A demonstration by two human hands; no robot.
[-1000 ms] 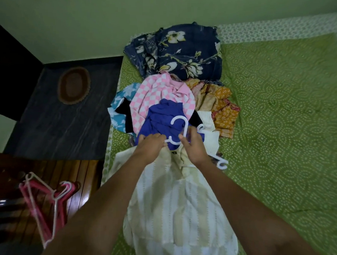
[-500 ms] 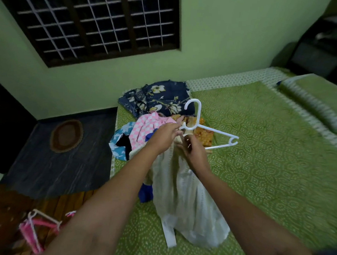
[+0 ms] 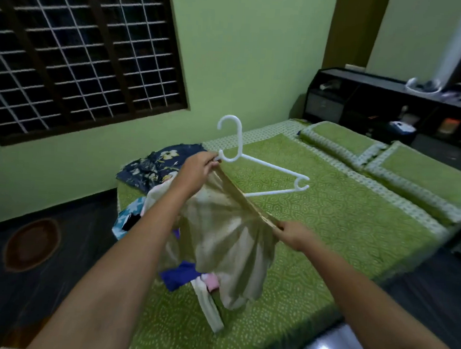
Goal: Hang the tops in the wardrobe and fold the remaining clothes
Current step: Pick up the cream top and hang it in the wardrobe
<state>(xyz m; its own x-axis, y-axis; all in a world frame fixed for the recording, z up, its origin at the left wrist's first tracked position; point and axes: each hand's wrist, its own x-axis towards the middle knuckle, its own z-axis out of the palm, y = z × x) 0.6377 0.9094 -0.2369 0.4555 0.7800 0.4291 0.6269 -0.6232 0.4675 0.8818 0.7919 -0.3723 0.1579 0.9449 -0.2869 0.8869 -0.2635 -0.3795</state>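
I see the left hand [image 3: 197, 165] raised above the bed [image 3: 342, 221], its fingers pinching the left end of the white hanger [image 3: 262, 164] together with one corner of the cream top [image 3: 228, 236]. The hanger's hook points up and its right arm juts free toward the pillows [image 3: 386, 159]. My right hand [image 3: 293, 233] sits lower and nearer, gripping the other corner of the cream top, so the top's upper edge runs taut on a slant between the two hands while the rest hangs down to the bed. Behind and under the top I make out the clothes pile [image 3: 154, 169] at the bed's left edge: a navy floral piece, a blue-and-white one, a bright blue one and something pink. A brown oval mat [image 3: 32, 244] lies on the dark floor to the left
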